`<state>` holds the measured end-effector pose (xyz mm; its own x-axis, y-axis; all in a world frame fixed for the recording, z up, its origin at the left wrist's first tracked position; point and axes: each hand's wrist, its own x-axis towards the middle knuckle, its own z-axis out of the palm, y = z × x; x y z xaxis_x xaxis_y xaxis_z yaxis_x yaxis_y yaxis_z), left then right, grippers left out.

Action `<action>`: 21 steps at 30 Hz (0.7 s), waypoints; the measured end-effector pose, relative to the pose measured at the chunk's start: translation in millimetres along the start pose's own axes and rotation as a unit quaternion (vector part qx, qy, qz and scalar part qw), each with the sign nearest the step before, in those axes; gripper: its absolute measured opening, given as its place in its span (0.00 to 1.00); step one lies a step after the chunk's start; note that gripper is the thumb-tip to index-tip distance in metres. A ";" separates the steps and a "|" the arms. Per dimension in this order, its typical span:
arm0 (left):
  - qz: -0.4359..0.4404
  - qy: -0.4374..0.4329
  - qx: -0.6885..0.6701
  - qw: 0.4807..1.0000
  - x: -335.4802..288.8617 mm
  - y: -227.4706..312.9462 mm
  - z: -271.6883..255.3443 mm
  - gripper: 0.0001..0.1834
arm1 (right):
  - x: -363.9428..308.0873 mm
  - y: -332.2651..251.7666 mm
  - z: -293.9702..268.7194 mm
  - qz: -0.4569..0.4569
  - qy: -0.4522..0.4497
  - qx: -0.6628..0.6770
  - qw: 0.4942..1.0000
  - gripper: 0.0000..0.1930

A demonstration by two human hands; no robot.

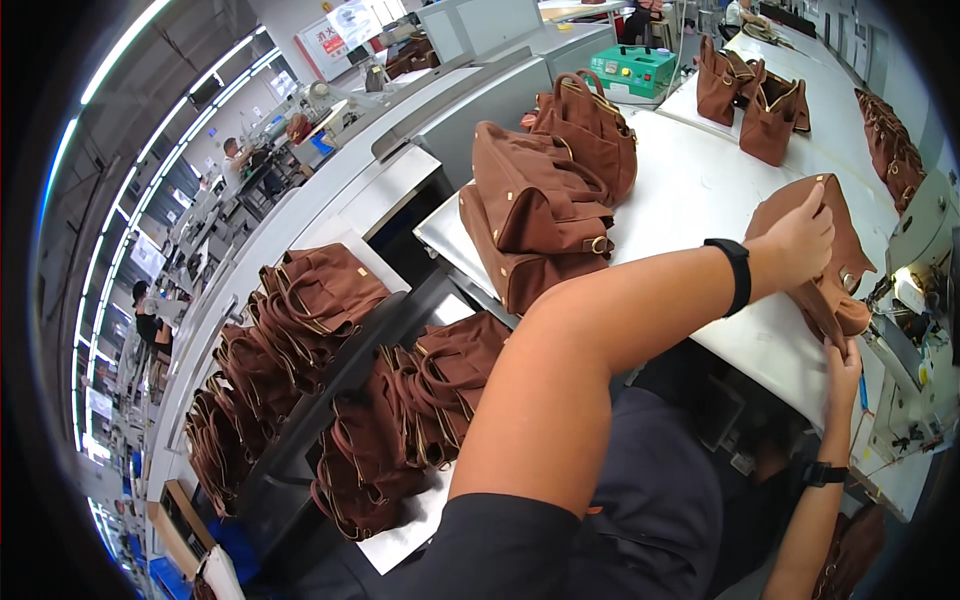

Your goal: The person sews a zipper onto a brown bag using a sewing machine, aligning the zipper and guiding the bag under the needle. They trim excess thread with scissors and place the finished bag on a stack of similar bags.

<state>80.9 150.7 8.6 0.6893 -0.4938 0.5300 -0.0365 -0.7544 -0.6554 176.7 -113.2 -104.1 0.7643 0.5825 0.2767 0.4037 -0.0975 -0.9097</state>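
At the right edge of the table a brown handbag [847,225] is tilted up against a sewing machine [905,300]. My left hand [803,238], with a black band on its wrist, is closed on the bag's near side. Lower down, my right hand [842,372] pinches the bag's bottom edge close to the machine; a dark watch is on that wrist. A metal ring fitting shows on the bag's side. The machine's lamp glows beside the bag, and the needle area is too small to make out.
Brown bags [540,200] lie stacked on the white table [665,180]. More bags [430,385] hang in rows at the left. A green control box [630,72] and two upright bags [770,115] stand farther back. Other people [235,160] sit at distant machines.
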 end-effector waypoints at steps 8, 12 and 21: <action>0.010 0.005 -0.074 0.997 -1.7 -31.9 23.7 0.06 | 8.6 9.3 -3.5 0.073 -0.006 -0.070 0.995 0.16; 0.005 -0.074 -0.154 0.985 19.6 -50.1 11.3 0.07 | 1.5 -4.9 -17.3 0.065 0.009 -0.006 0.998 0.19; -0.049 -0.200 -0.198 0.958 8.4 -69.2 -27.6 0.13 | -10.0 -18.2 -10.4 0.069 -0.001 0.083 0.994 0.26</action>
<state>69.2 186.8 73.2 0.9227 -0.2670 0.2781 -0.1748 -0.9327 -0.3154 166.9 -125.7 -87.1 0.8059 0.5738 0.1461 0.2067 -0.0415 -0.9775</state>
